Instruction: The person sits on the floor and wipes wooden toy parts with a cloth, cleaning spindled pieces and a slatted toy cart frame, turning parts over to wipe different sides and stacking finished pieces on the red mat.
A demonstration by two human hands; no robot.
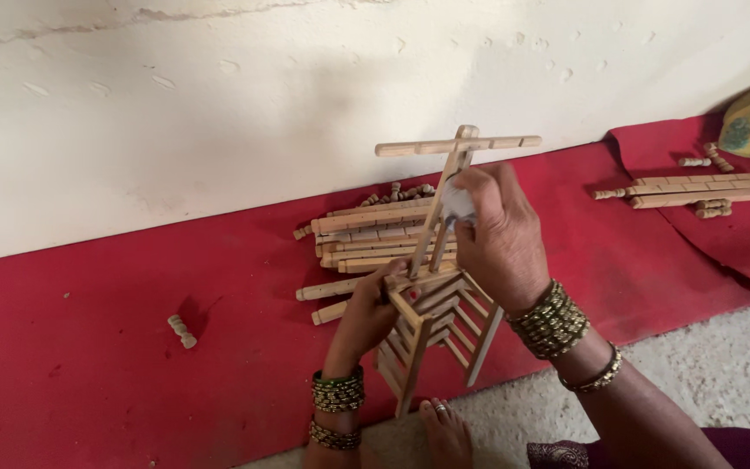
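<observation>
Wooden slatted frame (431,326) upright on red cloth (88,347), left hand (366,317) fingers gripping its side, right hand (501,239) fingers closed on white cloth (457,204) against its upright stick (437,213).

I see the pale wooden frame (431,326) standing tilted above the floor, chevron slats filling its lower half, twin uprights rising to a crossbar (457,146) on top.
</observation>
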